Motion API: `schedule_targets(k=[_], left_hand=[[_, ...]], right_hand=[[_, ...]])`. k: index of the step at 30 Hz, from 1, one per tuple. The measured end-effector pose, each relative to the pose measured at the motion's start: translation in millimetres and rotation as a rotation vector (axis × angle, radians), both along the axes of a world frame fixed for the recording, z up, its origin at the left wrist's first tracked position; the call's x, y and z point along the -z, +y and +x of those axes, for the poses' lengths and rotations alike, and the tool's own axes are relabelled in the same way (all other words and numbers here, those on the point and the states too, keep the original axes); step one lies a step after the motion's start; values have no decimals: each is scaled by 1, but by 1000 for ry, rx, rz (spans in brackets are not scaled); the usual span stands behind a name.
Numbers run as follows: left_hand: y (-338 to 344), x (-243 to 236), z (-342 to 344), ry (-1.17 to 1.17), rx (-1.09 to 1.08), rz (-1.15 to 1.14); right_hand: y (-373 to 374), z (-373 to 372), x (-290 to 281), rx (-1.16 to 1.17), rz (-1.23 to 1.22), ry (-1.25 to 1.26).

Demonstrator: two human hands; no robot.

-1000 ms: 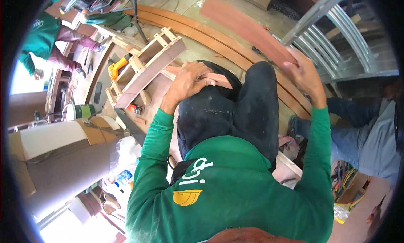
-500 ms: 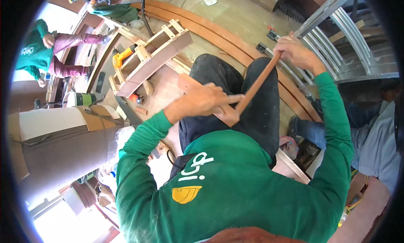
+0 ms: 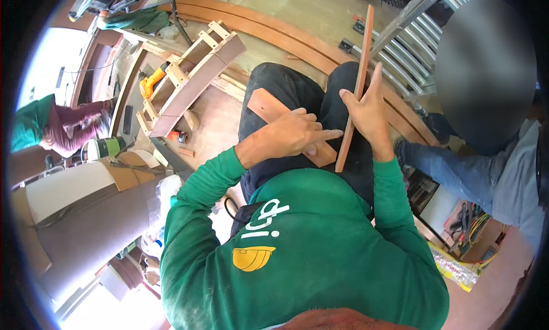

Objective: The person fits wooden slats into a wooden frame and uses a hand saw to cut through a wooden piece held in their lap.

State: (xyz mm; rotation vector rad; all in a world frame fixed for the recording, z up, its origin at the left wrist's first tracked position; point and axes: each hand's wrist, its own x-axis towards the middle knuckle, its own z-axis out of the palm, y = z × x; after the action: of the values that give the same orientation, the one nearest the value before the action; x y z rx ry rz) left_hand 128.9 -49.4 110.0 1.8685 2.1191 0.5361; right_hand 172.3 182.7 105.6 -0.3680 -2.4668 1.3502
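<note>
Above my lap, my left hand [image 3: 286,134] is closed on a short, flat reddish wooden board [image 3: 265,103], its index finger stretched toward the right. The board lies slantwise across my thighs. My right hand [image 3: 369,114] has a long, thin wooden strip [image 3: 366,50] between thumb and fingers, around its middle, with the fingers fairly straight. The strip's near end sits just right of the board's near end; whether the two touch I cannot tell.
A curved wooden frame [image 3: 197,81] with small blocks stands at front left beside a yellow drill [image 3: 151,81]. Long curved timbers [image 3: 257,28] lie beyond my knees. A metal ladder [image 3: 406,53] and a person in jeans [image 3: 452,161] are at right; another person [image 3: 34,124] is far left.
My right hand has slid from the strip's far end down toward its middle, and the strip points more directly away from me. The person at left has shifted; the person at right shows more.
</note>
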Motion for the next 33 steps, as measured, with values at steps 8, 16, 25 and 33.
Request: schedule_targets(k=[8, 16, 25, 33], left_hand=[[-7, -33, -9, 45, -164, 175], [22, -40, -27, 102, -426, 340], [33, -13, -23, 111, -549, 250], [40, -4, -16, 150, -595, 286]], right_hand=[[27, -36, 12, -145, 44, -4], [28, -126, -25, -197, -9, -262], [51, -149, 27, -70, -314, -281], [35, -146, 26, -33, -251, -205]])
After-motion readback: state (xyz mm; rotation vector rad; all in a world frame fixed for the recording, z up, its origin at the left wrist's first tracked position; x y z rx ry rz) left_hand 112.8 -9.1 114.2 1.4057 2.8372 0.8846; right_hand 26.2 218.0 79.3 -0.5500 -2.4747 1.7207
